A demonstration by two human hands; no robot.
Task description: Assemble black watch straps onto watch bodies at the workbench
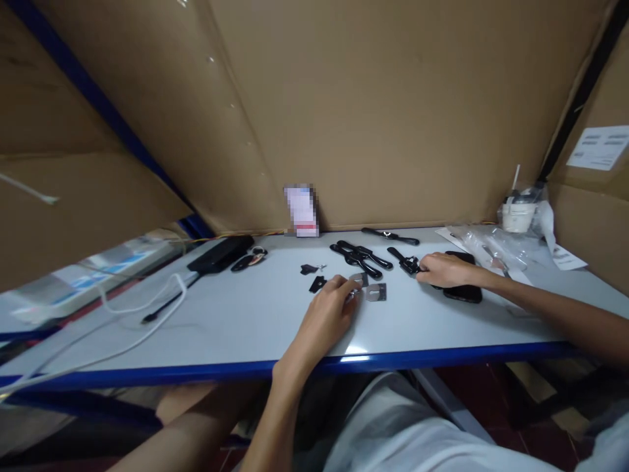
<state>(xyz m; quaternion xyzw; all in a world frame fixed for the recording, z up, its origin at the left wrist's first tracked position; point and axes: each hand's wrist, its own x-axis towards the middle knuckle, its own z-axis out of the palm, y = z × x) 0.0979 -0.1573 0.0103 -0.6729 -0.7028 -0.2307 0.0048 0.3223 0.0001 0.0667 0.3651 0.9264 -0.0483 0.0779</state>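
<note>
The left hand (pixel 327 314) rests curled, fingertips on a small metal plate (pixel 377 292) just ahead of it (pinched or merely touched, I cannot tell), while the right hand (pixel 445 269) closes on the near end of a black clip (pixel 403 260) lying lengthwise to its left

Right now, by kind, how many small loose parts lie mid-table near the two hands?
Long black plastic handle pieces: 4, one at the right hand
Small flat black pieces: 2
Square grey metal plates: 2, one touched by the left hand
Total: 8
</note>
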